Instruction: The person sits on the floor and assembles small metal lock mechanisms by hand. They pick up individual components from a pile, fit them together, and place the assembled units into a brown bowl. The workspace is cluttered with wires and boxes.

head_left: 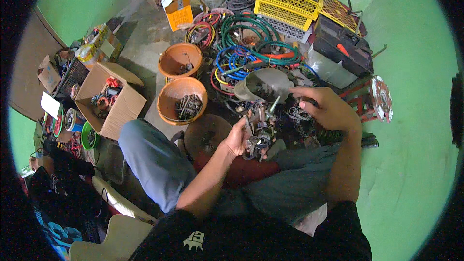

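A heap of small metal parts (261,134), bolt-like pieces and clips among them, lies in my left hand (237,137), palm up with the fingers curled about it. Just right of the heap, my right hand (328,108) hangs above dark tangled wire (300,115). Its forefinger and thumb are apart, and I see nothing between them. The fingertips are beside the rim of a greyish bowl (273,79) tilted toward me, with dark bits inside. Some of the right hand's fingers are hidden behind the hand itself.
Two orange tubs (166,60) stand ahead on the left, the nearer one holding metal pieces (188,106). Beyond the bowl lie coiled green hoses (246,24) and blue hoses (234,60). Yellow crates (285,7) stand behind. A cardboard box (128,104) sits left; a red stool (379,99) stands right.
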A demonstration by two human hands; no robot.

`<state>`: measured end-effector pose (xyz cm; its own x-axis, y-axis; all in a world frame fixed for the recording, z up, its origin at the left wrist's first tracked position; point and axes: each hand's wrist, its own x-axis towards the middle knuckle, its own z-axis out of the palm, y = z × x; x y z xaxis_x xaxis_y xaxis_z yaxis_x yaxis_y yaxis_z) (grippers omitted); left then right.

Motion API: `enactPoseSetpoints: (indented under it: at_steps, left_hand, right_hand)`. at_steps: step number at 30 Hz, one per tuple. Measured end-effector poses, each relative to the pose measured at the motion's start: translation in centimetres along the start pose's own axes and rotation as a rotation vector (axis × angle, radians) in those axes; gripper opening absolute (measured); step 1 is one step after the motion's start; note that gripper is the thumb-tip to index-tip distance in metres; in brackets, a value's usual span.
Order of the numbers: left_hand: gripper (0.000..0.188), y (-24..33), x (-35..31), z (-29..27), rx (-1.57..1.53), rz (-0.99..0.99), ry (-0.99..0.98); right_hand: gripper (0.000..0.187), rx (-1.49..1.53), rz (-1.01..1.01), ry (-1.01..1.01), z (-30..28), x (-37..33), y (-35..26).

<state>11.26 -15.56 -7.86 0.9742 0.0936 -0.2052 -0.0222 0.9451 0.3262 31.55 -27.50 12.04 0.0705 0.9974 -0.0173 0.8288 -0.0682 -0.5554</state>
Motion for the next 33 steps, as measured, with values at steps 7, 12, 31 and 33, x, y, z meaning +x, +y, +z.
enactPoseSetpoints:
  at_steps: [7, 12, 31, 33]
  left_hand:
    - [0.073, 6.2, -0.3, 7.0, 0.070, -0.150, -0.089]
    - [0.076, 10.8, -2.8, 8.8, 0.186, -0.176, -0.084]
    - [0.067, 12.6, -7.6, 7.7, -0.065, 0.183, -0.085]
    - [0.065, 13.2, -8.5, 8.2, -0.071, 0.214, -0.029]
  right_hand:
    - [0.014, -0.004, -0.082, 0.464, 1.6, 1.8, -1.3]
    - [0.022, 0.088, 0.080, 0.454, 2.2, 3.3, -3.9]
    - [0.024, 0.165, -0.102, 0.654, 5.7, 10.0, -8.3]
    - [0.025, 0.200, -0.166, 0.702, 6.0, 10.5, -9.0]
